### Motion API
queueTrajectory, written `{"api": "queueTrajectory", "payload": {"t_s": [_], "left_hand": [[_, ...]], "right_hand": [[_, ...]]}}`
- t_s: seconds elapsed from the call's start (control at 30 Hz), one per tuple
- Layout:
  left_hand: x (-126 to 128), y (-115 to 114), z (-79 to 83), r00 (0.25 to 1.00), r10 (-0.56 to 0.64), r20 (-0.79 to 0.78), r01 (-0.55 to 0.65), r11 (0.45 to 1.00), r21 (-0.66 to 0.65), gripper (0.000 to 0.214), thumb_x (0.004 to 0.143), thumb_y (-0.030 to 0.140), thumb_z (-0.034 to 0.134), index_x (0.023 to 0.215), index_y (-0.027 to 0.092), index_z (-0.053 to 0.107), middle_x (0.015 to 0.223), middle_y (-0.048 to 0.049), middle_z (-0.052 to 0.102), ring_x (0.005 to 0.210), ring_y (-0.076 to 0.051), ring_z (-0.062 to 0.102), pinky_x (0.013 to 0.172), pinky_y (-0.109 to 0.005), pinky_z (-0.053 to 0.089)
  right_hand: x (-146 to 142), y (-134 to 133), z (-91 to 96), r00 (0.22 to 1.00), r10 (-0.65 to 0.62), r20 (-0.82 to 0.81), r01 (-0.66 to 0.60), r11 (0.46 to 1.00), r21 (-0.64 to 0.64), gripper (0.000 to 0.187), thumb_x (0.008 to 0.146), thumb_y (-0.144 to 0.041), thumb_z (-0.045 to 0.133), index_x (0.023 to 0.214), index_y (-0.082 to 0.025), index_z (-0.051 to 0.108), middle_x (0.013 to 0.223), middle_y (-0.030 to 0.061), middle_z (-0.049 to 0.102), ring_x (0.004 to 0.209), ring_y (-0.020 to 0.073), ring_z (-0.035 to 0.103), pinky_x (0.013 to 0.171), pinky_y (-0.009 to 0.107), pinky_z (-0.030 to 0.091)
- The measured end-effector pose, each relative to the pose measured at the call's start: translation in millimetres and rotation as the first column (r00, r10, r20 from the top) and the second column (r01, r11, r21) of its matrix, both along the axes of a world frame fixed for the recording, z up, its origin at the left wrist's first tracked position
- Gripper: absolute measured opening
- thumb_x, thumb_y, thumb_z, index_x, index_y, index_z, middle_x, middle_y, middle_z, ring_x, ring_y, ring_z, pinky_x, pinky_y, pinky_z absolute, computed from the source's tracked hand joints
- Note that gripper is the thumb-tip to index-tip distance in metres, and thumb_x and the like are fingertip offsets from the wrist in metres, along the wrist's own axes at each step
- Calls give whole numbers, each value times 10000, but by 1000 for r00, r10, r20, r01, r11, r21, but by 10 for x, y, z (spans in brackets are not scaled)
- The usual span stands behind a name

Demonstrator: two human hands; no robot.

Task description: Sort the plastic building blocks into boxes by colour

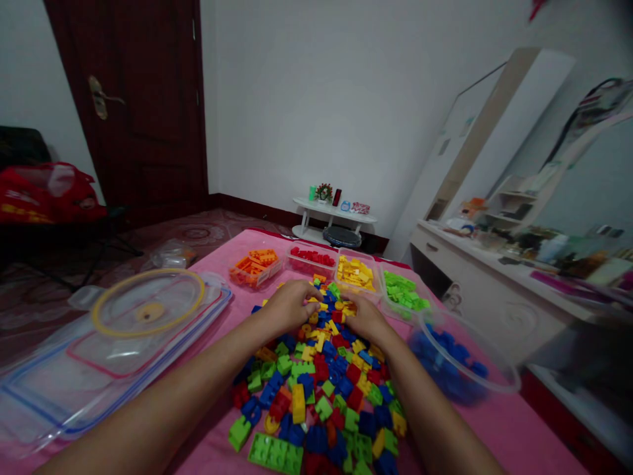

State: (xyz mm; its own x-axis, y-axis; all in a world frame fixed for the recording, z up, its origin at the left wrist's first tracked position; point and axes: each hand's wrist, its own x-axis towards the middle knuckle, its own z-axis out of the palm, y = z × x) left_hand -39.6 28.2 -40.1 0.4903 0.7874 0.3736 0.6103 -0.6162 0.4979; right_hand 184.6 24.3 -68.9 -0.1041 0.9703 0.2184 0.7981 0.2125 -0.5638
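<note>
A large pile of mixed toy building bricks [324, 389] in blue, red, yellow, green and some orange lies before me. My left hand [291, 305] is over the far left part of it, thumb and forefinger apart with nothing visible between them. Opposite, my right hand [366, 319] reaches into the far right part, close to some yellow bricks [346, 307]; its fingertips are partly hidden, so I cannot tell whether they grip a brick. Nearest me lies a long green brick [275, 453].
Clear containers hold sorted bricks: orange [254, 267], red [311, 256], yellow [355, 272], green [404, 292], and blue in a round tub [494, 369]. Clear lids [148, 316] are stacked at left on the pink cloth [222, 260]. A dresser [494, 277] stands to the right.
</note>
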Motion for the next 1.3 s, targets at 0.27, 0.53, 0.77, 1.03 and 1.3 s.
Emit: {"api": "queueTrajectory", "payload": {"t_s": [0.27,0.53,0.77,1.03,1.3], "left_hand": [[31,20,-78,999,-40,-31,40,999,10,264,758,246,532,953,203,705,958,-47,695,859,-183,613,763,-262,447],[43,-16,-41,997,-61,-56,59,998,-27,269,745,233,537,949,195,707,945,-52,696,851,-183,605,763,-259,441],[51,-1,-80,996,-74,-56,73,997,-27,263,743,233,537,940,190,705,915,-47,703,823,-177,615,764,-254,443],[57,-31,-31,998,-45,35,47,997,-55,317,747,228,535,1022,182,685,1010,-60,688,885,-188,622,787,-273,466],[81,-11,-18,965,-41,259,92,978,-187,363,750,240,549,1088,147,643,1068,-73,672,904,-184,639,765,-265,505]], "right_hand": [[236,-60,-103,997,24,74,-22,999,-29,515,595,-129,594,1105,-195,623,1022,53,634,940,216,567,842,329,418],[182,-148,-19,985,41,170,-41,999,-1,434,656,-224,611,1088,-246,632,990,35,642,876,208,575,769,308,420],[85,-213,-14,976,103,193,-116,992,56,456,676,-161,551,1124,-228,603,1149,56,609,1037,226,552,899,327,387],[-95,-213,178,851,-2,-526,-20,999,-35,232,670,-197,644,900,-202,665,865,24,669,763,172,607,704,295,490],[-317,-329,350,-36,-279,-959,-419,876,-240,227,803,-131,526,1024,-100,567,800,90,669,703,146,651,554,204,527]]}}
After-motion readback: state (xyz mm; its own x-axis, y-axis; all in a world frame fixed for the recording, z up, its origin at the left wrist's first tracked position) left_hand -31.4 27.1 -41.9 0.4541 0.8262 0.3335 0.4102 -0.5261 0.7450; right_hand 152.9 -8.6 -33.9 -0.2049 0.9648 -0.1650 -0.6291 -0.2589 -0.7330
